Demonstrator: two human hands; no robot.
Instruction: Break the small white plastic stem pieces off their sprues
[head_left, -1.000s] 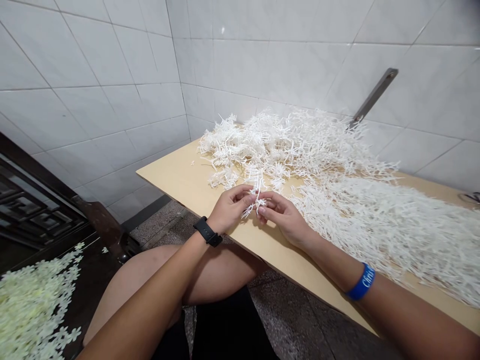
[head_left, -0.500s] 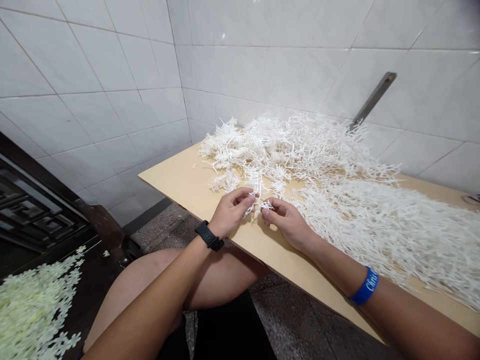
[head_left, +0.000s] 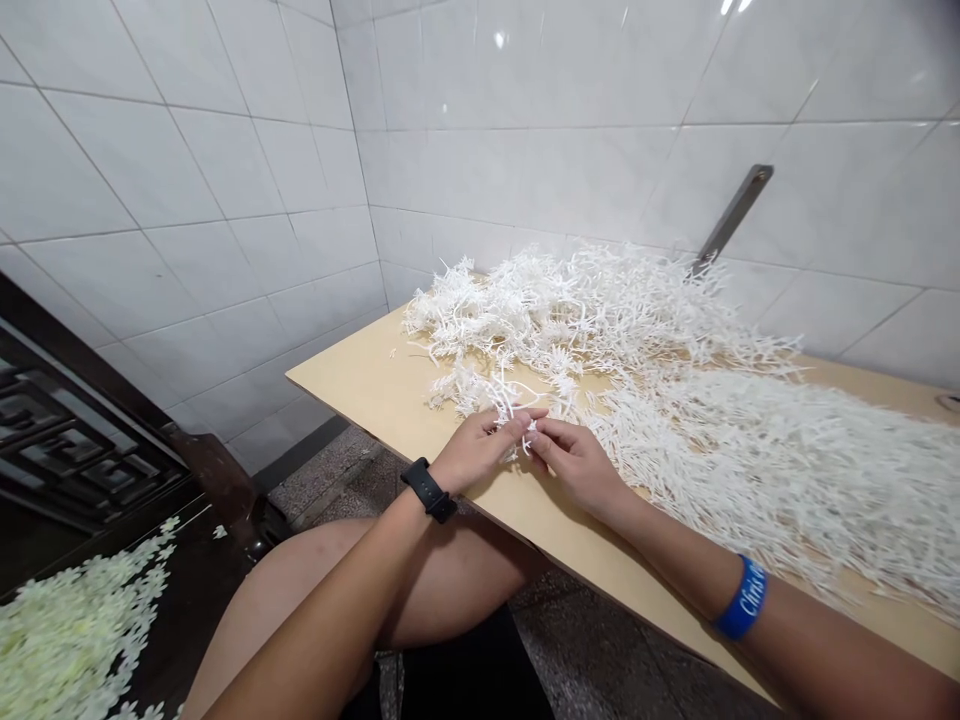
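Note:
Over the near edge of the table, my left hand (head_left: 480,450) is closed on a thin white branched plastic stem (head_left: 504,385), whose ends stick out past the fingers. Close against it, my right hand (head_left: 581,465) pinches white plastic bits (head_left: 527,441) at its fingertips. Fingers cover much of these bits, so I cannot tell where one piece ends and another begins. A loose clump of white plastic sprigs (head_left: 457,388) lies just beyond my left hand.
A tangled heap of white sprigs (head_left: 555,300) lies at the back, and a spread of white stems (head_left: 787,450) covers the right of the tan table (head_left: 352,375). A metal bar (head_left: 735,218) leans on the tiled wall. Pale flower pieces (head_left: 67,620) lie on dark wood, lower left.
My hands have come together, and the right fingertips now meet the left ones at the white pieces. The whole view has shifted slightly downward.

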